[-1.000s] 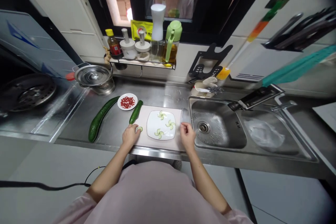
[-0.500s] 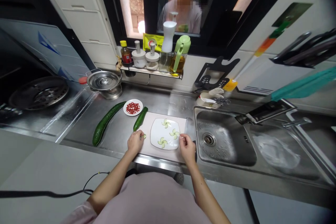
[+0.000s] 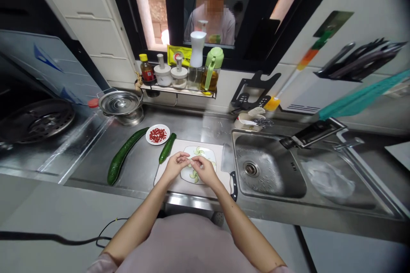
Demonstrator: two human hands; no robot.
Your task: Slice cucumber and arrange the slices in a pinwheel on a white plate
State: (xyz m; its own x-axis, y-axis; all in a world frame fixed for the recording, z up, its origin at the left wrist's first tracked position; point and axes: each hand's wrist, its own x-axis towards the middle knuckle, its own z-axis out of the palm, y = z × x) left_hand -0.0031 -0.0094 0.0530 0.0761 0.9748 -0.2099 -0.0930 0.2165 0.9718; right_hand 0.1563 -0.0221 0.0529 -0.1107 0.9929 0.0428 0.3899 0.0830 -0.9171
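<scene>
Over a white squarish plate (image 3: 185,174), my left hand (image 3: 174,166) and my right hand (image 3: 205,169) meet fingertip to fingertip. Both are closed in a pinch. A small cucumber slice shows in the left fingers half a second ago; now the fingertips mostly hide it. I cannot make out what the right fingers hold. Thin cucumber slices (image 3: 199,151) lie in pinwheel shapes on the plate, partly covered by my hands. Beneath the plate is a pale cutting board (image 3: 214,189). A cut cucumber (image 3: 167,148) rests by the board's left edge, behind my left hand.
A long cucumber (image 3: 123,158) and a white dish of small red pieces (image 3: 158,135) lie to the left. A black-handled knife (image 3: 233,187) is at the board's right edge. The sink (image 3: 272,170) is right, a lidded steel pot (image 3: 123,106) back left, a seasoning rack (image 3: 179,88) behind.
My left hand has moved right and my right hand left, from either side of the plate, to meet above it. The view has shifted slightly.
</scene>
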